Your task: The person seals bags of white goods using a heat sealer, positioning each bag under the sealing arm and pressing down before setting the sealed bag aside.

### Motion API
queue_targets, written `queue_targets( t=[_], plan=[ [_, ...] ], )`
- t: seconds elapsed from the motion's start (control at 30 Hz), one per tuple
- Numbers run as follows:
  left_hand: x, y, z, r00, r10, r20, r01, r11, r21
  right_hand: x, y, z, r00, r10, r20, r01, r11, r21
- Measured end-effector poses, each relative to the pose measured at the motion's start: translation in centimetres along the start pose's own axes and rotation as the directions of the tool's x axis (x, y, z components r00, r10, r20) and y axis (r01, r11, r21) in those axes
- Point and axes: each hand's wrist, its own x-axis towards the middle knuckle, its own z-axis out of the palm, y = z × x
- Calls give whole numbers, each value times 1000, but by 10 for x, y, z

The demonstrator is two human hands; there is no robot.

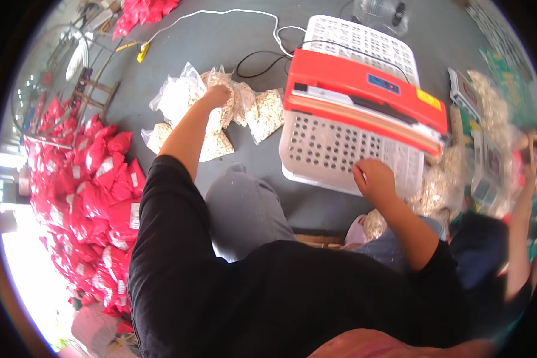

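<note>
My left hand (218, 95) reaches out over clear plastic bags of pale, chip-like pieces (226, 109) lying in a cluster on the grey floor. Its fingers touch the bags, but the fingertips are hidden, so a grip cannot be confirmed. A red bag sealer (362, 96) with a silver and black pressing bar rests across an upturned white perforated plastic basket (322, 143). Above the near side of that basket, below the sealer, is my right hand (377, 180). Its fingers are curled in, and nothing shows in them.
Many pink plastic packages (98, 192) are heaped at left. A white cable (232, 10) and a black cord (255, 74) run across the floor. At right are more filled clear bags (436, 185), a digital scale (485, 165) and another person's arm (521, 223). A clear container (380, 15) stands behind the basket.
</note>
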Motion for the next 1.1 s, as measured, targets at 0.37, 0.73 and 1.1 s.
queue_targets(
  t=[0.37, 0.73, 1.1],
  plan=[
    [208, -17, 96, 966, -223, 134, 199, 965, 173, -5, 22, 46, 977, 208, 54, -203, 975, -87],
    [319, -90, 143, 893, -404, 197, 449, 832, -326, -1, 26, 50, 912, 345, 221, -307, 933, -190],
    [312, -79, 147, 957, 222, 186, -256, 949, 186, 20, 23, 57, 915, 377, 143, -353, 921, -165]
  ],
)
